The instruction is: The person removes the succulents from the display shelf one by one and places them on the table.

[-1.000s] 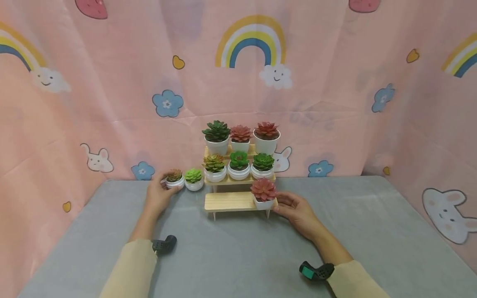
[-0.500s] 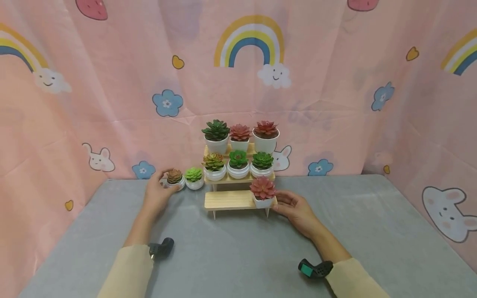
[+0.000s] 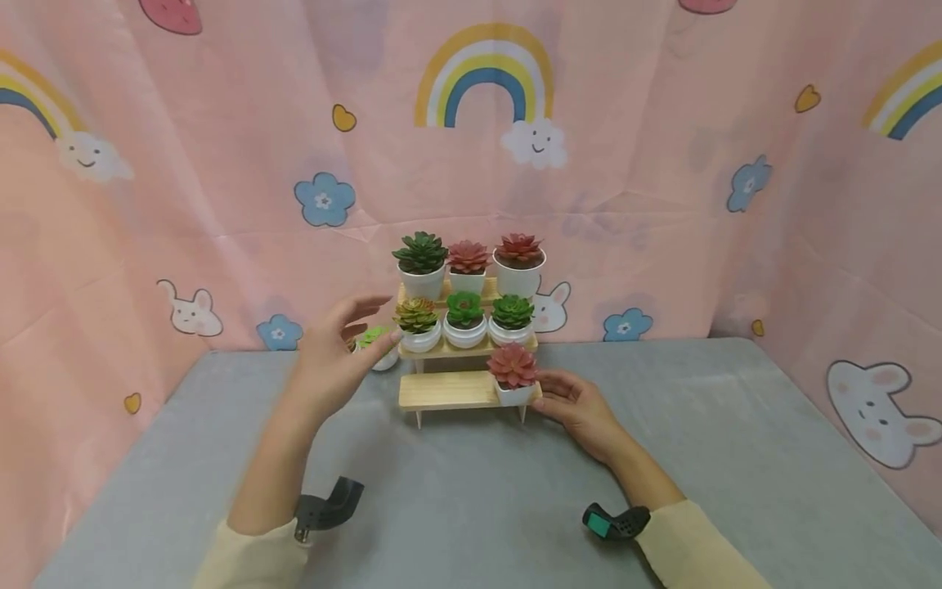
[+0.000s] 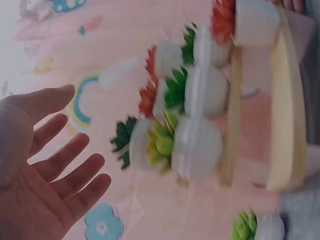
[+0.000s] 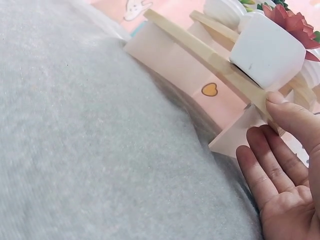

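My left hand [image 3: 331, 364] is raised in front of the stand's left side, fingers spread and holding nothing. Behind it, partly covered, are a light green potted succulent [image 3: 386, 355] and a sliver of a brown one. My right hand [image 3: 585, 413] grips the right end of the three-tier wooden plant stand [image 3: 445, 391]; the right wrist view has the thumb [image 5: 287, 112] on the bottom board's end and the fingers below. Beside that thumb, a pink-red succulent in a white square pot [image 5: 267, 50] sits on the bottom step.
The middle step carries a yellow-green succulent [image 3: 418, 327] and two green ones. On the top step are a dark green succulent [image 3: 422, 266] and two red ones. A pink printed curtain [image 3: 625, 164] hangs behind the grey-covered table [image 3: 471, 507].
My left hand has let go of the brown succulent's pot, then lifted and moved right, toward the stand. The right hand keeps its grip on the stand's end.
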Demonstrator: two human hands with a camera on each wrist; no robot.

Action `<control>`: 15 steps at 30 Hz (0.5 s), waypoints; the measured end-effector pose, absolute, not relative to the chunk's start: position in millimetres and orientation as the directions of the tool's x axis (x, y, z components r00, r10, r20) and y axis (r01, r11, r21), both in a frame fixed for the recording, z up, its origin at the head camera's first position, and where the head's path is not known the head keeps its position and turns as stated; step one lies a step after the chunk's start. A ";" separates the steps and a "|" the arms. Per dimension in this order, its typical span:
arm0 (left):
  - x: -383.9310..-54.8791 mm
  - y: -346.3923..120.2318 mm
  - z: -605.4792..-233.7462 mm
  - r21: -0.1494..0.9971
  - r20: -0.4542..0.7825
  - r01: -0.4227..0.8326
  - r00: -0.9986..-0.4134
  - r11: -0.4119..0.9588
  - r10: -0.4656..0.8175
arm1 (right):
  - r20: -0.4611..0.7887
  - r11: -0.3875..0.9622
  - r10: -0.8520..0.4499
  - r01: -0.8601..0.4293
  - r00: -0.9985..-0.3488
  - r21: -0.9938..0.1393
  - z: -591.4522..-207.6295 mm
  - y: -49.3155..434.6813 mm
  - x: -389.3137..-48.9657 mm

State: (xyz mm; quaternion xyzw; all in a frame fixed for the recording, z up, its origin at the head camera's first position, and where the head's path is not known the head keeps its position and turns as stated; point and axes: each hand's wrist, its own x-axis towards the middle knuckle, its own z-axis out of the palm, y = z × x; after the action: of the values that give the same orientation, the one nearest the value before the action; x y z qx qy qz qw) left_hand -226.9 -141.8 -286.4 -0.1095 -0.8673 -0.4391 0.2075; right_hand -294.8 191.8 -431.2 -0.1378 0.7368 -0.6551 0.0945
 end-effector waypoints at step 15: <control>-222.2 -68.4 -273.9 0.665 0.572 0.628 -0.776 0.404 0.265 | 0.040 0.074 -0.342 -0.070 -0.939 -0.995 -429.4 192.7 -295.3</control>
State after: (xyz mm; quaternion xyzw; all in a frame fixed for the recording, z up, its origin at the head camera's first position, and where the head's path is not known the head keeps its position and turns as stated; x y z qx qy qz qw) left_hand -222.2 -68.4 -273.9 -0.2735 -0.8156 -0.4723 0.1922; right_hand -295.3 192.7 -429.4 -0.1418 0.7257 -0.6654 0.1023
